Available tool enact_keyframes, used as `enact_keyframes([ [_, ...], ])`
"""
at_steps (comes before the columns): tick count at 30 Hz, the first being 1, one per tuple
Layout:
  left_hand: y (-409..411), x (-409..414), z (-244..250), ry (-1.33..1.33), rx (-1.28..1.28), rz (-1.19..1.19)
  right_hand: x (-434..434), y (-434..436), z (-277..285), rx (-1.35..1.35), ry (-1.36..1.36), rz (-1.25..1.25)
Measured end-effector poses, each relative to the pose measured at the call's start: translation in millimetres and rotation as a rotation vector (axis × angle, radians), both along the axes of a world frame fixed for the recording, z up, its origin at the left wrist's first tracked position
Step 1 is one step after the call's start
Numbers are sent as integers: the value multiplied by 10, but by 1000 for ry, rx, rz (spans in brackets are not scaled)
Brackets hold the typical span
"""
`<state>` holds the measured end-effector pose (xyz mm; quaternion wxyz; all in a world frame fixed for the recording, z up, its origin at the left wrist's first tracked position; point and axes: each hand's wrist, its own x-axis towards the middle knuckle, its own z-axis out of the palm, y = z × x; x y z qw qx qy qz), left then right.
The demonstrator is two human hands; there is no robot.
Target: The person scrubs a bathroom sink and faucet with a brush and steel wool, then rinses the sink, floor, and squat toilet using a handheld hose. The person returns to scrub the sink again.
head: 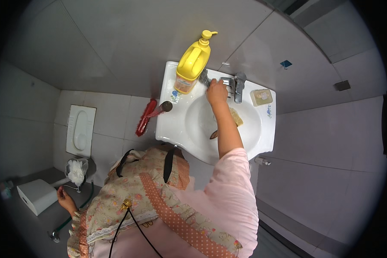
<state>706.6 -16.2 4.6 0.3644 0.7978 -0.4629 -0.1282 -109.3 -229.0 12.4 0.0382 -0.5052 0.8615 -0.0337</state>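
My right hand (217,93) reaches over the white washbasin (174,124) to its back ledge, fingers pointing down beside the chrome tap (239,88). A grey wiry scourer (204,77) lies right by the fingertips; whether they grip it is hidden. Partly behind my forearm, a yellow sponge (236,116) rests in the bowl, near a brown pointed object (214,134). My left hand (64,198) hangs low at the far left, fingers bent, near the white cistern (37,196). It is too small to tell whether it holds anything.
A yellow pump bottle (193,63) stands on the basin's back left corner; a soap box (261,97) sits at the right. Beside the basin is a red long-handled brush (146,117). Farther left are a squat toilet (80,130), a white plastic bag (76,172) and a green hose (64,223).
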Motion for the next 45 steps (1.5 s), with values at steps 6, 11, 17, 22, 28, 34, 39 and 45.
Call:
enact_keyframes([
  [6, 310, 271, -242, 146, -116, -59, 674, 774, 489, 42, -197, -117],
  [11, 230, 459, -430, 299, -26, -4, 1713, 1328, 43, -241, -175, 127],
  [17, 33, 522, -581, 305, -96, -140, 1554, 2048, -203, -418, -185, 119],
  [22, -59, 397, -711, 443, -113, -196, 1232, 2509, -122, -309, -25, 145],
  [28, -215, 224, -832, 459, -47, -202, 1569, 1176, -394, -304, -152, 32],
  [34, -365, 195, -910, 377, -1, -285, 1772, 1602, -249, -335, -153, 64],
  [39, -470, -76, -757, 322, 80, -284, 1005, 2885, -204, -343, 5, 92],
  [45, -366, -17, -1023, 447, 53, -351, 1169, 2714, -275, -262, 7, -192],
])
